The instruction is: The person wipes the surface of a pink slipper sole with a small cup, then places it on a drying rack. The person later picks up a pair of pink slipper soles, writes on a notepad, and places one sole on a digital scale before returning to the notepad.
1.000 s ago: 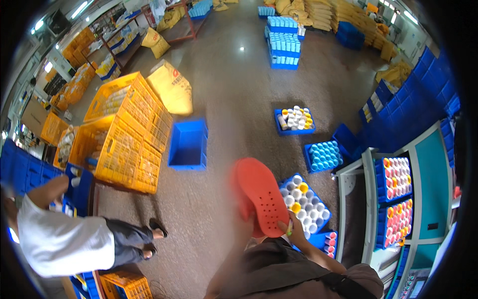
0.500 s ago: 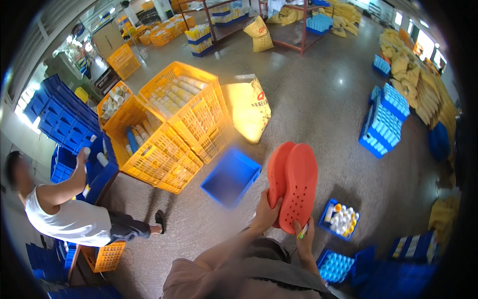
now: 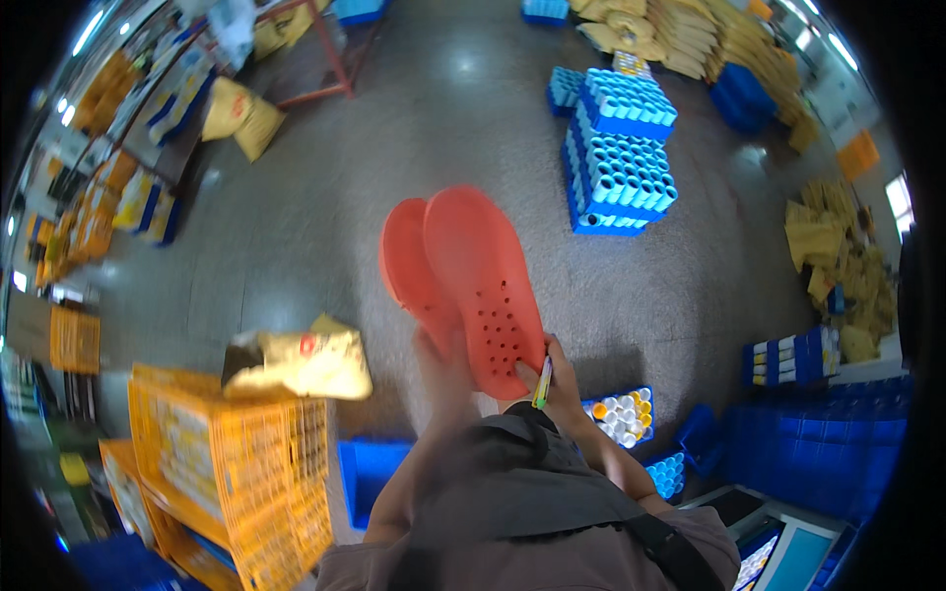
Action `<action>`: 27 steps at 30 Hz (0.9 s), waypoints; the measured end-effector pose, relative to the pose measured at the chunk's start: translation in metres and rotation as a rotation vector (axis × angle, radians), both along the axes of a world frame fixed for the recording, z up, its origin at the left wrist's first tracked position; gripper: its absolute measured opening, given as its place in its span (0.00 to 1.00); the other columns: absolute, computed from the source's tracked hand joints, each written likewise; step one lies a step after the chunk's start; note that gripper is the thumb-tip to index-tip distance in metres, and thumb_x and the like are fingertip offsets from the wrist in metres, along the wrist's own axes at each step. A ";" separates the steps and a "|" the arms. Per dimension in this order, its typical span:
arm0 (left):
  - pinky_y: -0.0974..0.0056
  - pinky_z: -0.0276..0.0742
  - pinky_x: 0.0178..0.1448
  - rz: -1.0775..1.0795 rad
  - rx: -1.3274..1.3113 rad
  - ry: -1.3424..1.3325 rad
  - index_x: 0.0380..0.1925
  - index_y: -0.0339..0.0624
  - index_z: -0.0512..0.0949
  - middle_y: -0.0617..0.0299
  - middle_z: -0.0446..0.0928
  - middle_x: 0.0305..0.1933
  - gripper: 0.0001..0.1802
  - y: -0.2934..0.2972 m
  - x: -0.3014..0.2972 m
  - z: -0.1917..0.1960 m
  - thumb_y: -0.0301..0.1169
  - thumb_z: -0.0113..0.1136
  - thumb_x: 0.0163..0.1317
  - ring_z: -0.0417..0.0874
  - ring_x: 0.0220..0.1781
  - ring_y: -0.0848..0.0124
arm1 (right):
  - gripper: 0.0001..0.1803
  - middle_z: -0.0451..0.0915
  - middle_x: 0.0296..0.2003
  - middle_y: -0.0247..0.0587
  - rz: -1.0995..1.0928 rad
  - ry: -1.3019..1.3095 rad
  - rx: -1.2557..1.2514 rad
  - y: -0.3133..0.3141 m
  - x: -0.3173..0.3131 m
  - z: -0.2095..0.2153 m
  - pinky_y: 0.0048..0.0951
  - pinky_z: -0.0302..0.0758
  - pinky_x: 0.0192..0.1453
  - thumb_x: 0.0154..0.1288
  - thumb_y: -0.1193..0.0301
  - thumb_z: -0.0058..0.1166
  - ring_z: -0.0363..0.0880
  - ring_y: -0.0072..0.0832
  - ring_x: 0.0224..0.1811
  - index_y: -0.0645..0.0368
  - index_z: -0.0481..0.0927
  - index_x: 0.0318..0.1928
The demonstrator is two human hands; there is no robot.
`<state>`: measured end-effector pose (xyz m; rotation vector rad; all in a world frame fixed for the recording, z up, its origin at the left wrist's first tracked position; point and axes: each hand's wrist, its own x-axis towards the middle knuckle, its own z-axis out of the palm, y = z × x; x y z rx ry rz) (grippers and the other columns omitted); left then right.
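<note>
Two red foam shoe insoles are held up in front of me, partly overlapping. The right insole [image 3: 498, 266] lies over the left insole [image 3: 406, 251] and has several small dark holes in its lower half. My right hand [image 3: 564, 389] grips the right insole by its lower end, thumb on the face. A slim green-and-yellow tool [image 3: 542, 382], perhaps a pen or a small cutter, is also in that hand. My left hand [image 3: 439, 369] is smeared by motion, but it closes around the lower part of the left insole.
Yellow crates [image 3: 232, 463] stand at the lower left, by a pale yellow sack [image 3: 310, 364] and a blue bin [image 3: 365, 473]. Stacked blue trays of light-blue tubes [image 3: 621, 148] stand ahead right. A tray of white and yellow cylinders [image 3: 626, 419] sits near my right arm.
My view has turned to the right, so the yellow crates now lie lower left and the person at the left is out of sight. Both insoles are still in my hands, tilted the other way.
</note>
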<state>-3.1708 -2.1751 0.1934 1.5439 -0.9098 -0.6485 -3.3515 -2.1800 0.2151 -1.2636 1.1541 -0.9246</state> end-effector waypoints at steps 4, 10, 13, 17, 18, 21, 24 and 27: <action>0.58 0.71 0.66 -0.056 0.038 0.076 0.64 0.33 0.66 0.50 0.73 0.60 0.22 -0.196 0.021 -0.011 0.36 0.53 0.79 0.75 0.60 0.63 | 0.28 0.80 0.53 0.47 -0.022 0.071 -0.035 -0.191 0.024 -0.017 0.31 0.75 0.61 0.71 0.69 0.62 0.78 0.26 0.56 0.65 0.67 0.66; 0.59 0.72 0.67 0.038 0.087 0.045 0.66 0.32 0.66 0.51 0.75 0.63 0.27 -0.472 0.078 0.026 0.40 0.55 0.78 0.76 0.63 0.65 | 0.23 0.80 0.52 0.43 0.132 -0.011 0.038 -0.496 0.068 0.012 0.29 0.74 0.61 0.73 0.70 0.58 0.77 0.23 0.56 0.66 0.70 0.64; 0.59 0.73 0.67 0.085 -0.016 0.304 0.68 0.33 0.66 0.51 0.75 0.64 0.28 -0.605 0.118 0.025 0.38 0.57 0.77 0.77 0.64 0.65 | 0.23 0.80 0.51 0.43 0.170 -0.248 0.206 -0.646 0.095 0.006 0.28 0.74 0.61 0.74 0.68 0.57 0.77 0.23 0.56 0.65 0.71 0.63; 0.59 0.74 0.68 0.134 -0.055 0.551 0.70 0.35 0.66 0.54 0.77 0.64 0.30 -0.796 0.179 0.000 0.31 0.63 0.73 0.78 0.64 0.66 | 0.24 0.81 0.53 0.49 0.315 -0.945 0.558 -0.862 0.132 -0.026 0.30 0.83 0.47 0.77 0.60 0.54 0.84 0.34 0.49 0.63 0.73 0.64; 0.59 0.76 0.66 0.147 -0.076 0.600 0.70 0.36 0.66 0.56 0.78 0.63 0.29 -0.847 0.193 -0.003 0.29 0.62 0.72 0.80 0.62 0.65 | 0.26 0.81 0.53 0.53 0.339 -0.669 0.452 -0.915 0.143 -0.030 0.29 0.85 0.39 0.77 0.56 0.52 0.86 0.36 0.46 0.62 0.73 0.65; 0.58 0.78 0.64 0.096 -0.081 0.797 0.69 0.37 0.67 0.55 0.78 0.62 0.28 -1.005 0.228 0.008 0.29 0.60 0.72 0.82 0.60 0.65 | 0.27 0.81 0.54 0.54 0.247 -0.918 0.694 -1.069 0.167 -0.017 0.27 0.85 0.40 0.77 0.55 0.53 0.86 0.35 0.47 0.63 0.73 0.64; 0.58 0.80 0.63 0.070 -0.026 0.854 0.68 0.37 0.68 0.55 0.79 0.61 0.26 -1.153 0.248 0.031 0.30 0.59 0.73 0.82 0.60 0.65 | 0.27 0.82 0.54 0.52 0.284 -0.472 0.331 -1.201 0.174 0.008 0.27 0.83 0.42 0.76 0.56 0.54 0.85 0.34 0.45 0.62 0.73 0.65; 0.58 0.80 0.62 0.055 0.003 0.850 0.68 0.37 0.69 0.56 0.79 0.60 0.25 -1.298 0.287 0.037 0.31 0.58 0.74 0.82 0.59 0.65 | 0.24 0.82 0.53 0.48 0.323 0.049 0.115 -1.334 0.186 0.007 0.28 0.81 0.43 0.77 0.60 0.53 0.84 0.32 0.45 0.62 0.72 0.64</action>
